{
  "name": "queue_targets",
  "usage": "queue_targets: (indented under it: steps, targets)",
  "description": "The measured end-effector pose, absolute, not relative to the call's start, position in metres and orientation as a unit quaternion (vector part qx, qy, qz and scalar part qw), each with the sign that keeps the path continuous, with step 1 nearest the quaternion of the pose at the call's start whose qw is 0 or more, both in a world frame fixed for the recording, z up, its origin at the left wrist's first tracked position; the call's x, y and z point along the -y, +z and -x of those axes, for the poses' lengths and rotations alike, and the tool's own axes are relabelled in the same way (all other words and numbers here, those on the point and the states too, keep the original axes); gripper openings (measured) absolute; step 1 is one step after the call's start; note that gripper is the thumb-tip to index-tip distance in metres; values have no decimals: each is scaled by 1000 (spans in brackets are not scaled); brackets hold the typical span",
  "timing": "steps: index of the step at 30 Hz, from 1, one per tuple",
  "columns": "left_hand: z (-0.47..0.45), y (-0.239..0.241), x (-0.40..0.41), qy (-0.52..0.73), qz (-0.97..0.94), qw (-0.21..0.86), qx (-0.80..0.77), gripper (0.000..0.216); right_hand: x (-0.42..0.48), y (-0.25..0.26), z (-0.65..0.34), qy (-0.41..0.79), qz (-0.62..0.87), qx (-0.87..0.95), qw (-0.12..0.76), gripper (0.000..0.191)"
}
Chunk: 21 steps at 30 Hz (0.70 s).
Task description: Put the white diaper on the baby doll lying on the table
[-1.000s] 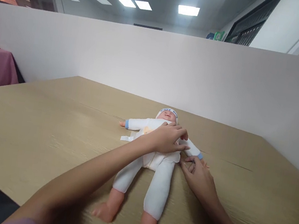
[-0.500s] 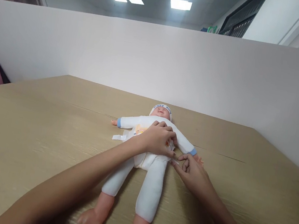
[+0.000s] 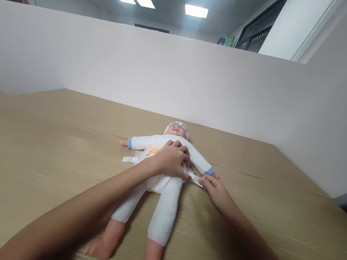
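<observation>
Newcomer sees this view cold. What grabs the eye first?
Most likely the doll, face up mid-table, feet toward the camera. Next, the hands at its waist: the left hand over the front of the diaper, the right hand pinching a white tab at the picture's right. Then the bright ceiling light, top centre.

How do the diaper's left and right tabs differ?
The left tab sticks out with no hand on it; the right tab is pinched at its outer end by the right hand. The left tab lies nearly level across the view; the right tab slants downward. Both are white strips.
</observation>
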<state>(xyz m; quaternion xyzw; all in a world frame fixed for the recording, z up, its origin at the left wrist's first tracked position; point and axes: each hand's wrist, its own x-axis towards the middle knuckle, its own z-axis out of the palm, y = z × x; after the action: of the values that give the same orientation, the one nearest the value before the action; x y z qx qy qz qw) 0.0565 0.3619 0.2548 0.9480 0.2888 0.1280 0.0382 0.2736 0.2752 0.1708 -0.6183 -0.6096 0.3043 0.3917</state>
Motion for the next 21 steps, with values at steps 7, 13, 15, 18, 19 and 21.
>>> queue_targets:
  steps: [7, 13, 15, 18, 19, 21]
  targets:
    - [-57, 253, -362, 132, -951, 25, -278, 42, -279, 172, -266, 359, 590, 588, 422, 51]
    - [-58, 252, -360, 135, -951, 19, -278, 48, -287, 165, -254, 391, 534, 569, 488, 49]
    - [-58, 252, -360, 142, -951, 15, -274, 52, -293, 161, -249, 407, 512, 563, 505, 49]
    - [-58, 251, -360, 148, -950, 11, -274, 58, -307, 156, -240, 420, 490, 554, 526, 50]
    - [-58, 250, -360, 149, -950, 10, -274, 60, -313, 155, -238, 422, 485, 551, 532, 52]
    - [-58, 249, -361, 151, -949, 12, -275, 62, -325, 152, -233, 425, 479, 550, 536, 55]
